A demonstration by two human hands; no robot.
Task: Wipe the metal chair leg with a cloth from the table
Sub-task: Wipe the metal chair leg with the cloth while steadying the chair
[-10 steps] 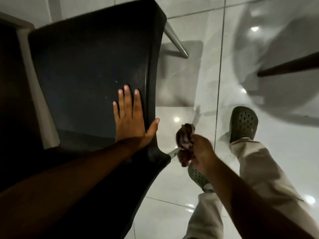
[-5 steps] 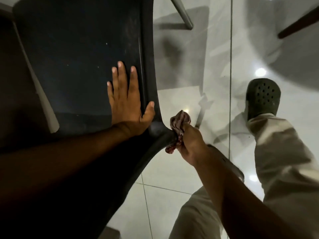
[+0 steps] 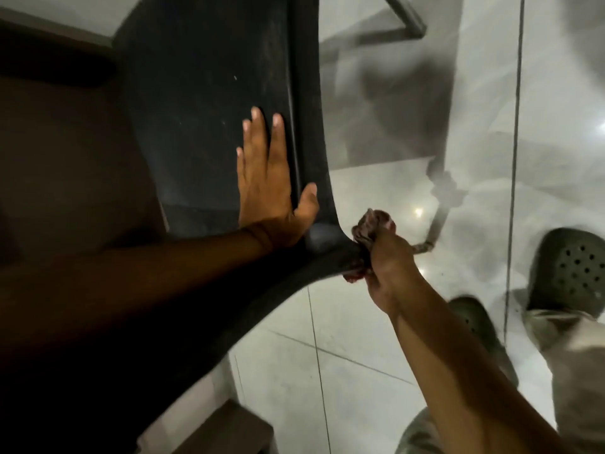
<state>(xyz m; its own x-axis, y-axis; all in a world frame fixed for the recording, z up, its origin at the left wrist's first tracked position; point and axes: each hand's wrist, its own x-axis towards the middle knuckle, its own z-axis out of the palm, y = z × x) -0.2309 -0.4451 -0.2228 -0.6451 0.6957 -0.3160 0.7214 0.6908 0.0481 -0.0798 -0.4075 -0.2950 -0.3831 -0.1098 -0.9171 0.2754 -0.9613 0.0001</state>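
Slanting down from the near corner of the dark plastic chair seat (image 3: 209, 103), the thin metal chair leg (image 3: 437, 229) runs away toward the glossy white tiled floor (image 3: 360, 322), right hand (image 3: 384, 257) nearest, clenched on a crumpled reddish cloth (image 3: 368, 226) at the leg's top. Left hand (image 3: 266, 181) lies flat and released on the seat's right edge; green perforated clogs (image 3: 569, 270) stand just beyond.

A single head-worn view is given, aimed steeply downward from close above the dark chair seat (image 3: 209, 103); the tiled floor (image 3: 360, 371) is seen at right, both forearms entering from below.
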